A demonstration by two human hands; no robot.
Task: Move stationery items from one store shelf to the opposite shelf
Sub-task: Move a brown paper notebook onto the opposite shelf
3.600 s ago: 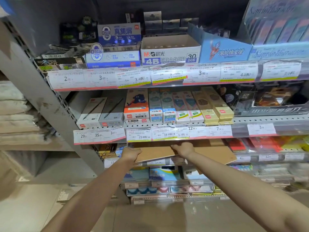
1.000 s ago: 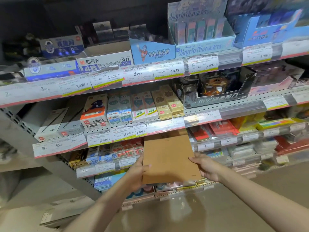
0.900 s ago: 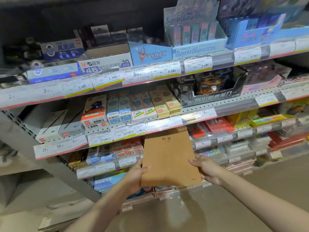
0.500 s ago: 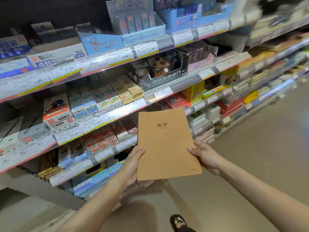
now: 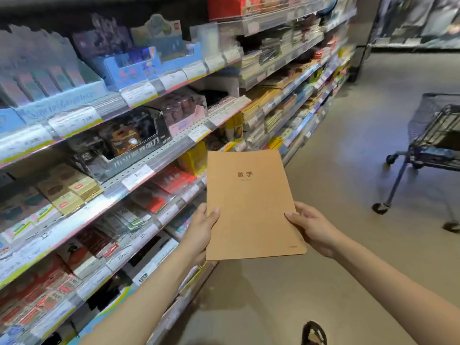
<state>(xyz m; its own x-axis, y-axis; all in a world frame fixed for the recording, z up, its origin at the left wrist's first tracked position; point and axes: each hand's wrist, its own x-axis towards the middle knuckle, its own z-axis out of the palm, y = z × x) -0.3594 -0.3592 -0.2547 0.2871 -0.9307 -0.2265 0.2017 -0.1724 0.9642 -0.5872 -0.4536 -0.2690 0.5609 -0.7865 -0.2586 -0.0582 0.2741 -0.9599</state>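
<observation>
A brown notebook [image 5: 251, 207] printed with 2 Chinese characters is held flat above the aisle floor [image 5: 348, 282], clear of the shelves [image 5: 149, 165] at left. The left hand [image 5: 201, 232] clamps its left edge, the right hand [image 5: 315, 229] its right edge; fingers beneath are hidden. Shelf goods are blurred, price tags unreadable. A shopping cart [image 5: 430, 135] is cut off at right, and a sandalled foot [image 5: 314, 333] at the bottom.

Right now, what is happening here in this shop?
A person holds a brown notebook with both hands: the left hand on its left edge, the right hand on its right edge. The notebook is off the shelf, out over the aisle floor. The shelf runs along the left, and a cart stands on the right.
</observation>
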